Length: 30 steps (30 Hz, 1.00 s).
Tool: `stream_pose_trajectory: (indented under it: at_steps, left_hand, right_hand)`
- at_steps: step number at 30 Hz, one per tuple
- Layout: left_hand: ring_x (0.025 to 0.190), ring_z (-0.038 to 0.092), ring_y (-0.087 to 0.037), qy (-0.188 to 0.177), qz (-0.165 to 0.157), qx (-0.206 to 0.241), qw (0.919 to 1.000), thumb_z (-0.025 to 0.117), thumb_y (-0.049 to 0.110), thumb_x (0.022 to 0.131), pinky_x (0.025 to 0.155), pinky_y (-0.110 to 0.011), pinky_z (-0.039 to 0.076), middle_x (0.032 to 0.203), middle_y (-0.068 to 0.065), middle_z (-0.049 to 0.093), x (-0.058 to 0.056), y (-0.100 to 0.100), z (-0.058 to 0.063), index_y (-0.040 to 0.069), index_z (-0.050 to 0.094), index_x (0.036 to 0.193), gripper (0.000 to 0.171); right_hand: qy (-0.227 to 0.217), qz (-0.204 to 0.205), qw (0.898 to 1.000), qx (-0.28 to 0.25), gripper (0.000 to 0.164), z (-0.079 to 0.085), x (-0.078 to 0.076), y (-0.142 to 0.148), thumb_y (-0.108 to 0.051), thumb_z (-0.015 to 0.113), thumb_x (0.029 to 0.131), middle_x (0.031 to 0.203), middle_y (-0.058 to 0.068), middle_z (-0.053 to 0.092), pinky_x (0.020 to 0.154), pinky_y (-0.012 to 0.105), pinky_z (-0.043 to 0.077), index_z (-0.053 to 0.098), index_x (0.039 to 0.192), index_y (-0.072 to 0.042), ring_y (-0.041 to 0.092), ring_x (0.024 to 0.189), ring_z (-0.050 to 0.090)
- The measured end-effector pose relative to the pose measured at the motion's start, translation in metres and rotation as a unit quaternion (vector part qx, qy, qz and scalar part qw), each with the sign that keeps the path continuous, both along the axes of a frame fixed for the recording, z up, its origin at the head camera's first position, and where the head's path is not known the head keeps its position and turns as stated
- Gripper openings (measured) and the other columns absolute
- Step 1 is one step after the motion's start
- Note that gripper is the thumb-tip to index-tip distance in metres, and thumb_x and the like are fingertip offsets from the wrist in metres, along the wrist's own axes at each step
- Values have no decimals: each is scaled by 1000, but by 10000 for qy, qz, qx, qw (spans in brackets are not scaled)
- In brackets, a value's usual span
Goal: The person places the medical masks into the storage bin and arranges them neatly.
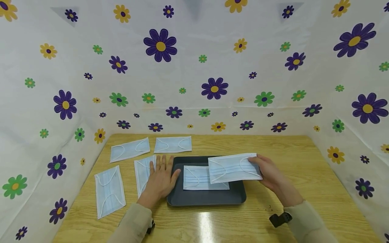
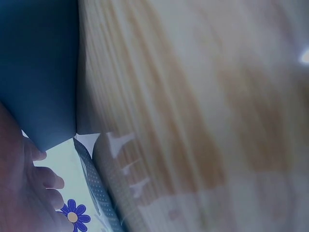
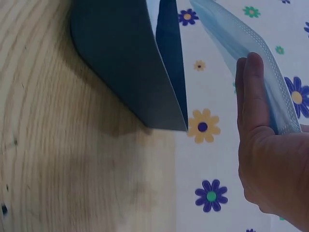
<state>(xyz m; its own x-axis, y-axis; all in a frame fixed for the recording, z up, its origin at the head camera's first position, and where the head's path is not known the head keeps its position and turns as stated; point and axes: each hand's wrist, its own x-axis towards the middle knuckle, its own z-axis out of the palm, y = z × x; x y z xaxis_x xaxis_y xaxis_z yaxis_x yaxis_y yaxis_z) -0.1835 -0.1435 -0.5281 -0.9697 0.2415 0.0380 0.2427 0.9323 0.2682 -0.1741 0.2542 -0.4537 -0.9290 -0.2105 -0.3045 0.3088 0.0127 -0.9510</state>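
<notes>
My right hand (image 1: 271, 173) pinches the right end of a light-blue face mask (image 1: 231, 168) and holds it flat above the tray. In the right wrist view the mask (image 3: 277, 82) lies between thumb and straight fingers, beside the tray's wall. Under it, a second face mask (image 1: 192, 180) lies in the dark grey tray (image 1: 206, 199), partly covered by the held one. My left hand (image 1: 160, 182) is spread with straight fingers at the tray's left edge, overlapping another mask (image 1: 141, 172) on the table. The tray's side (image 2: 38, 63) is close to that hand in the left wrist view.
Left of the tray, a mask (image 1: 109, 192) lies near the front. Two more, a tilted mask (image 1: 130, 150) and a straighter mask (image 1: 173, 144), lie at the back left of the wooden table (image 1: 282, 152). A flowered cloth (image 1: 188, 67) hangs behind and at both sides.
</notes>
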Motion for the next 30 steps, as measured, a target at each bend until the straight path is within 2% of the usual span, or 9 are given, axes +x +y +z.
stream_pose_trajectory:
  at_steps: [10, 18, 30]
  left_hand:
    - [162, 12, -50, 65, -41, 6, 10000, 36, 53, 112, 127, -73, 9, 171, -30, 22, -1, 1, 2, 6, 26, 167, 73]
    - [161, 13, -50, 79, -45, 13, 10000, 35, 53, 113, 127, -73, 9, 171, -30, 22, -2, 0, 1, 7, 25, 168, 73]
    - [161, 13, -50, 34, -14, 17, 10000, 34, 53, 113, 127, -72, 9, 171, -30, 22, -1, 1, 1, 8, 24, 168, 72]
  right_hand:
    - [-189, -83, 9991, -371, 50, -11, -4, -31, -18, 41, 113, 102, -5, 67, 79, 23, 60, 33, 153, 11, 5, 90, 69]
    - [-183, -66, 9990, -390, 43, -14, -7, -57, -16, 44, 111, 99, -4, 67, 77, 23, 60, 43, 144, 12, 5, 87, 68]
    - [-300, -115, 9986, -427, 37, -20, -10, -79, -13, 44, 110, 99, -2, 65, 75, 24, 59, 47, 138, 11, 7, 86, 67]
